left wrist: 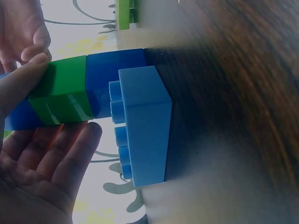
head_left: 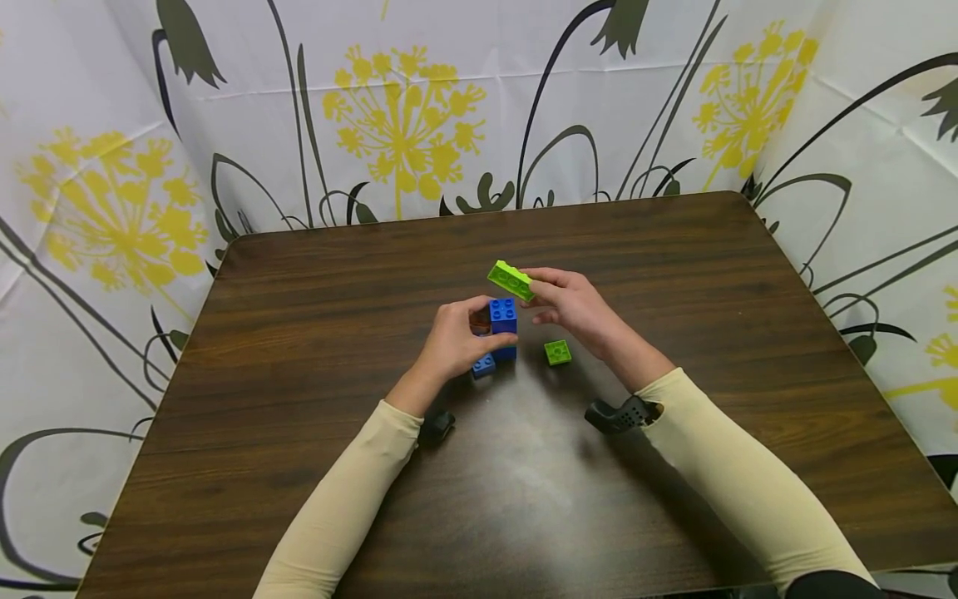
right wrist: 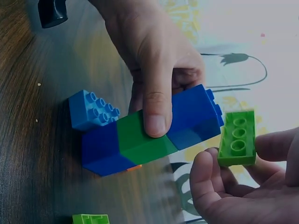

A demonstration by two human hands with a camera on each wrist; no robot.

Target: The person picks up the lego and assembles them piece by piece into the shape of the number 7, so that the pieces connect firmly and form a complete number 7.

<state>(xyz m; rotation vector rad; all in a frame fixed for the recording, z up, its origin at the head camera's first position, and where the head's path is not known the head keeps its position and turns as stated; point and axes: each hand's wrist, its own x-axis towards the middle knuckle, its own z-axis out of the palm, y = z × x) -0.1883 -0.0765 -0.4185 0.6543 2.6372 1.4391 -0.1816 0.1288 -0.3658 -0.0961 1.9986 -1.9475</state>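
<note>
My left hand [head_left: 449, 341] grips an upright stack [head_left: 503, 316] of blue, green and blue toy building bricks, thumb on the near side. In the right wrist view the thumb presses along the stack's green brick [right wrist: 140, 137]. Above and to the right, my right hand [head_left: 576, 308] pinches a lime-green brick [head_left: 511, 280] by one end, tilted, its hollow underside showing in the right wrist view. That brick is close to the stack's studded top; contact cannot be told. Beside the stack's base lies a light blue brick [left wrist: 147, 130]. A bit of orange [right wrist: 134, 168] shows behind the stack, mostly hidden.
A small lime-green brick [head_left: 557, 353] lies hollow side up on the dark wooden table [head_left: 299, 349], right of the stack. Black wrist devices [head_left: 617, 414] hang beneath both forearms. A white cloth [head_left: 247, 108] with yellow and grey plants hangs behind the table.
</note>
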